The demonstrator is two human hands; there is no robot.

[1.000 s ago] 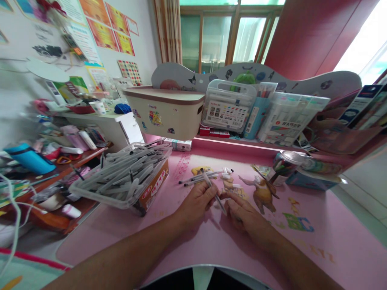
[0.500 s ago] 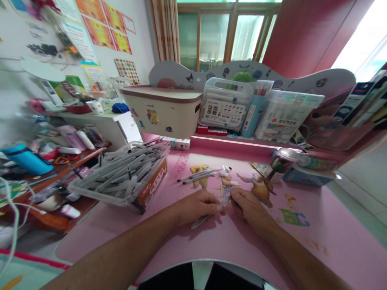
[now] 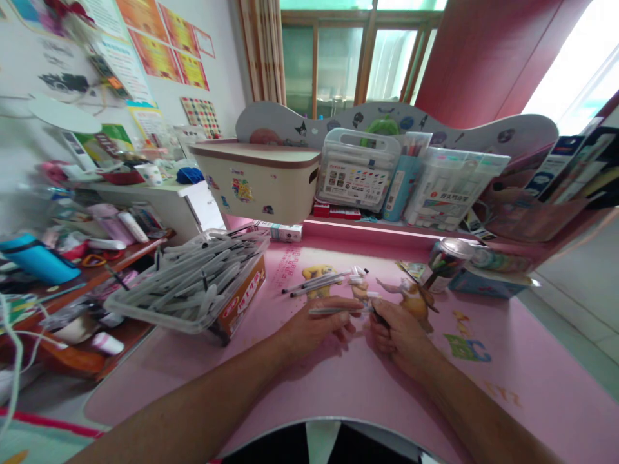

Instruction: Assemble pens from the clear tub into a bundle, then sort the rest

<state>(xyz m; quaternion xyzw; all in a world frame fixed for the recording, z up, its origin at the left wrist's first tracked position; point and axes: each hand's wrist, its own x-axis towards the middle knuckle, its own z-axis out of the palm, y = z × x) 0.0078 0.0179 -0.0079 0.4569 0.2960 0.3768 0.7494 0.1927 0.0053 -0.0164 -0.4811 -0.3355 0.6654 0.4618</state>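
A clear pen barrel (image 3: 329, 311) lies almost level across the fingers of my left hand (image 3: 314, 332), which closes on it with the thumb below. Its right end points at my right hand (image 3: 399, 328). Those fingers are pinched round a small dark piece, mostly hidden by the fingers, close to the barrel's end. Beyond my left hand, several clear pens with dark ends (image 3: 316, 282) lie side by side on the pink desk (image 3: 309, 386). Small white and clear pieces (image 3: 358, 270) rest just past my hands.
At the left, a clear plastic tray (image 3: 164, 316) heaped with pen barrels sits on a brown carton (image 3: 242, 303). A lidded cream bin (image 3: 261, 183), marker cases (image 3: 358, 177) and a pen holder (image 3: 536, 212) line the shelf. A jar (image 3: 445, 261) stands at the right.
The barrel has swung from a slant, its lower end toward me, to nearly level. My left hand has turned and its fingers have shifted along it. My right hand stays about where it was.
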